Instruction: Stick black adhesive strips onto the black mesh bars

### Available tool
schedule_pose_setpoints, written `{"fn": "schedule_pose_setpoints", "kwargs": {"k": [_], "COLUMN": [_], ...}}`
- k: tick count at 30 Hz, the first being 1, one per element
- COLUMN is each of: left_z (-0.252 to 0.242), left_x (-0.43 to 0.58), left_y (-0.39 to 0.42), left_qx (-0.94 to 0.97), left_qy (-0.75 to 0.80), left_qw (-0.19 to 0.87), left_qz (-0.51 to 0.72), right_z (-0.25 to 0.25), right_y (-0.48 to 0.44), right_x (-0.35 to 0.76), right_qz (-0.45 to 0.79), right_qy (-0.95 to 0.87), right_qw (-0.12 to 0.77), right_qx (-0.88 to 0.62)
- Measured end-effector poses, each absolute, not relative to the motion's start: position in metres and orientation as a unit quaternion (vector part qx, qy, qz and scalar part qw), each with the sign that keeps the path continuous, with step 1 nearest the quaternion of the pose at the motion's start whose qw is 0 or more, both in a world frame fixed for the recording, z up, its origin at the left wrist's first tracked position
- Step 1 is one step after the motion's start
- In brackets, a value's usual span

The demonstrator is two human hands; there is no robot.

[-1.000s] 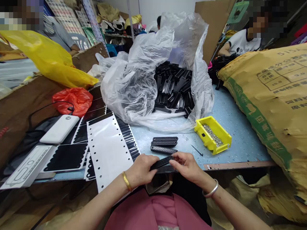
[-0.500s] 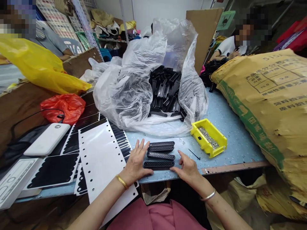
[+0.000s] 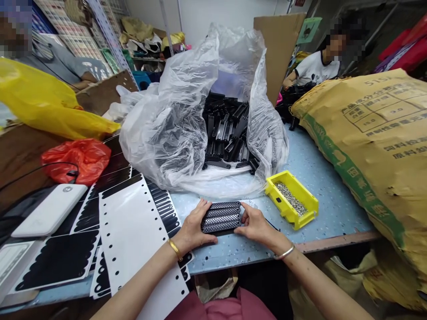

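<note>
Several narrow black plastic bars (image 3: 221, 216) with a lattice pattern lie side by side on the blue table, drawn together into one block. My left hand (image 3: 194, 227) grips their left ends, its fingers along the far side and the thumb at the near corner. At the opposite ends, the index finger and thumb of my right hand (image 3: 255, 224) press in on the same block. A thin dark tool (image 3: 271, 225) lies on the table just right of my right hand, partly hidden by it.
A clear plastic bag (image 3: 167, 129) holds a heap of black bars (image 3: 227, 129) behind my hands. The yellow bin (image 3: 308, 209) of small metal parts stands right, near a large sack (image 3: 376, 115). White and black sheets (image 3: 133, 231) and a power bank (image 3: 50, 209) lie left. Two people sit beyond.
My hands have closed in on the bars from both ends. The bars, spaced apart before, now lie tightly against one another. The view has shifted slightly.
</note>
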State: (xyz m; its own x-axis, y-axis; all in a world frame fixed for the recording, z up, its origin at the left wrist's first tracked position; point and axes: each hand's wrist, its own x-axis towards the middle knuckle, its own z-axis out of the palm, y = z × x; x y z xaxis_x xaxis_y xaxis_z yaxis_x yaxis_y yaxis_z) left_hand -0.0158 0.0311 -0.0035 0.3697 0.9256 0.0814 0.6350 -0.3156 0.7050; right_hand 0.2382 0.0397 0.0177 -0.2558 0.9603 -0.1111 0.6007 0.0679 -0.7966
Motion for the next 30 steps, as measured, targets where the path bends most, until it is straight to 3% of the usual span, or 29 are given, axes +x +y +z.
{"fn": "schedule_pose_setpoints", "kwargs": {"k": [6, 12, 15, 18, 21, 25, 28, 30], "left_z": [0.008, -0.004, -0.008, -0.001, 0.013, 0.022, 0.018, 0.014], "left_x": [-0.010, -0.011, -0.016, -0.020, -0.018, -0.005, 0.010, 0.019], "left_y": [0.032, 0.037, 0.037, 0.045, 0.071, 0.124, 0.161, 0.182], "left_qx": [0.711, 0.765, 0.787, 0.805, 0.814, 0.850, 0.868, 0.864], "left_qy": [0.559, 0.497, 0.487, 0.475, 0.460, 0.460, 0.466, 0.478], "left_qw": [0.303, 0.299, 0.247, 0.180, 0.133, 0.119, 0.140, 0.141], "left_qz": [0.299, 0.282, 0.288, 0.308, 0.330, 0.228, 0.096, 0.074], "right_z": [0.019, 0.018, 0.031, 0.051, 0.068, 0.073, 0.070, 0.071], "right_y": [0.047, 0.053, 0.066, 0.105, 0.167, 0.237, 0.256, 0.256], "right_x": [0.246, 0.248, 0.252, 0.253, 0.246, 0.231, 0.227, 0.230], "right_qz": [0.509, 0.499, 0.430, 0.262, 0.118, 0.110, 0.117, 0.120], "right_qy": [-0.582, -0.625, -0.674, -0.737, -0.791, -0.784, -0.779, -0.776], "right_qw": [0.227, 0.206, 0.193, 0.215, 0.135, 0.073, 0.094, 0.123], "right_qx": [-0.592, -0.564, -0.569, -0.585, -0.585, -0.606, -0.608, -0.607]}}
